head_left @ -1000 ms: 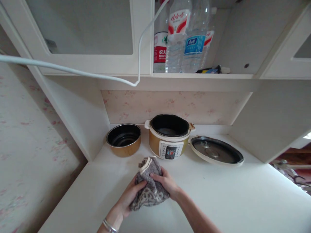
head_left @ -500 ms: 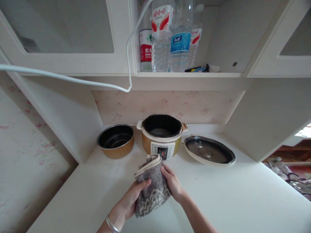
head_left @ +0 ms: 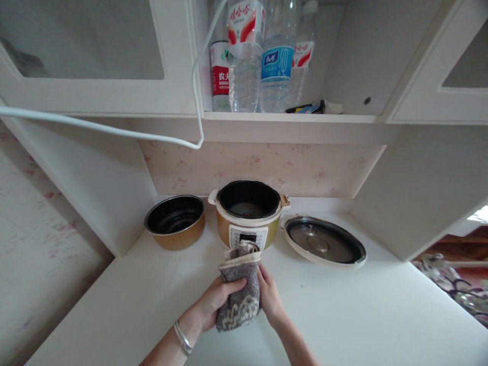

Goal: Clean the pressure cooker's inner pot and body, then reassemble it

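Folded grey towel with a cream edge and pale pattern is held upright over the white desk, just in front of the cooker. Left hand has its grip closed on the towel from the left, thumb across the front. Right hand presses against the towel's right side, fingers partly hidden behind the cloth; its grip is on the towel too. Silver bangle on the left wrist.

Towel's top edge overlaps the control panel of the gold electric pressure cooker, which stands open at the back of the desk, dark inside. Cannot tell whether cloth touches the cooker.

Left of the cooker, apart from it: gold inner pot with a dark lining, upright. Right of the cooker, just beside it: cooker lid, lying underside up on the desk.

Above: shelf with several clear water bottles and a few small items at the back. White cable runs from the left edge across the cabinet front and loops up by the bottles.
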`<state>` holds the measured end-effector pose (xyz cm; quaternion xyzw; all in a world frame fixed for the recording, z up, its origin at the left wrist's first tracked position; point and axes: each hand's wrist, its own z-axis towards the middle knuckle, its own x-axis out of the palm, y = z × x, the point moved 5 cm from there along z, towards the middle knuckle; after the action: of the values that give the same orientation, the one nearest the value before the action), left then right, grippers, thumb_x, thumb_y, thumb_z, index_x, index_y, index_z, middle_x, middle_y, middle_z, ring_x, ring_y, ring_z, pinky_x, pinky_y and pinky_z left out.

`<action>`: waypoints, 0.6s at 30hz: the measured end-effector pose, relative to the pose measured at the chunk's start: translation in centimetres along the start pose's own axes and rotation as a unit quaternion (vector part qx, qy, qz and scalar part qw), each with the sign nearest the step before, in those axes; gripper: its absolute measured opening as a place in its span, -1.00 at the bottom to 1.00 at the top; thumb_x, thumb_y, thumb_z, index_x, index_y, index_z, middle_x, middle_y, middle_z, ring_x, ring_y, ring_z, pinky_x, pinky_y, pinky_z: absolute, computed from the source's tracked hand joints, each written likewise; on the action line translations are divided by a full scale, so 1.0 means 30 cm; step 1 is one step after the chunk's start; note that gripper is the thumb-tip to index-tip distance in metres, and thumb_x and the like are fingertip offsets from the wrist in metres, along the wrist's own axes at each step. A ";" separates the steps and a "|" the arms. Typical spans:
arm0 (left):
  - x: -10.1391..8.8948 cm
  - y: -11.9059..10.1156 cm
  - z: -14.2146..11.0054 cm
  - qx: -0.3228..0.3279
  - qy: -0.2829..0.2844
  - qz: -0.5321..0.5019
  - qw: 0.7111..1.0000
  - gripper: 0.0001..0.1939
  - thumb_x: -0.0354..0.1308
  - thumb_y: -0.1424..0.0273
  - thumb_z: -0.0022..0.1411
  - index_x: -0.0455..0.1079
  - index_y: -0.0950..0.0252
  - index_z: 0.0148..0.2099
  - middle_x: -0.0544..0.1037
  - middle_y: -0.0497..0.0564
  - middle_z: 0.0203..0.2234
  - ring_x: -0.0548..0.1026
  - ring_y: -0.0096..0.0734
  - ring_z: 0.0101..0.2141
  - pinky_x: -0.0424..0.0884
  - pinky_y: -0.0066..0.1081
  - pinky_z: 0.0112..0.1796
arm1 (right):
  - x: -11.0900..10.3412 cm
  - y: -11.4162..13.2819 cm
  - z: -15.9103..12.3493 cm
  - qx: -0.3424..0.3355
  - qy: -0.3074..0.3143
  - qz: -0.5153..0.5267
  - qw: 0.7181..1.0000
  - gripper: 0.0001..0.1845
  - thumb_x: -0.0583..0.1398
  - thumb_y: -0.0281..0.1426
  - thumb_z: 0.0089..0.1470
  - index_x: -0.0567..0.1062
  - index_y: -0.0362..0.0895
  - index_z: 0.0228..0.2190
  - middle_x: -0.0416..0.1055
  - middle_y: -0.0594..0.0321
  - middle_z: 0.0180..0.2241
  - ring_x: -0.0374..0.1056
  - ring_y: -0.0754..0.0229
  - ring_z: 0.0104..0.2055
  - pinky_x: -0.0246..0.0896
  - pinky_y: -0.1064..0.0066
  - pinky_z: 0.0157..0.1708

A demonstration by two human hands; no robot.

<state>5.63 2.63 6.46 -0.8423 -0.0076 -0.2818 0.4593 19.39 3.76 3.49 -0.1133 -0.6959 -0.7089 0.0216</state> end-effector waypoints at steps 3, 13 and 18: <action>0.005 -0.067 0.009 0.062 -0.029 0.068 0.995 -0.62 0.35 0.38 -0.02 0.51 0.39 -0.11 0.60 0.20 -0.19 0.55 -0.07 -0.14 0.42 -0.24 -0.06 | -0.025 0.014 -0.007 -0.028 0.008 -0.033 0.999 -0.50 0.13 -0.03 0.10 0.48 -0.02 -0.02 0.35 0.19 0.08 0.17 0.05 0.16 0.02 0.24 0.16; 0.153 -0.759 0.054 0.383 -0.064 0.274 0.880 -0.51 0.33 0.37 0.00 0.44 0.34 0.02 0.56 0.10 -0.09 0.50 -0.13 -0.07 0.36 -0.16 0.00 | -0.092 -0.127 -0.052 0.028 -0.005 -0.144 0.989 -0.46 0.06 0.06 0.10 0.54 -0.10 -0.20 0.44 0.20 -0.40 0.32 0.19 -0.38 0.22 0.38 -0.32; 0.278 -0.899 0.302 0.405 -0.097 0.502 0.758 -0.60 0.23 0.47 0.03 0.46 0.38 -0.02 0.55 0.12 -0.08 0.48 -0.18 -0.06 0.32 -0.24 0.02 | -0.066 -0.097 -0.065 -0.003 0.013 -0.218 0.976 -0.51 0.02 0.01 0.15 0.54 -0.07 -0.28 0.45 0.20 -0.45 0.33 0.17 -0.43 0.21 0.38 -0.38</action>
<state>9.56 23.21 27.43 -0.4833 0.2582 0.1021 0.8303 20.50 1.66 0.24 0.0498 -0.7016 -0.6999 -0.1245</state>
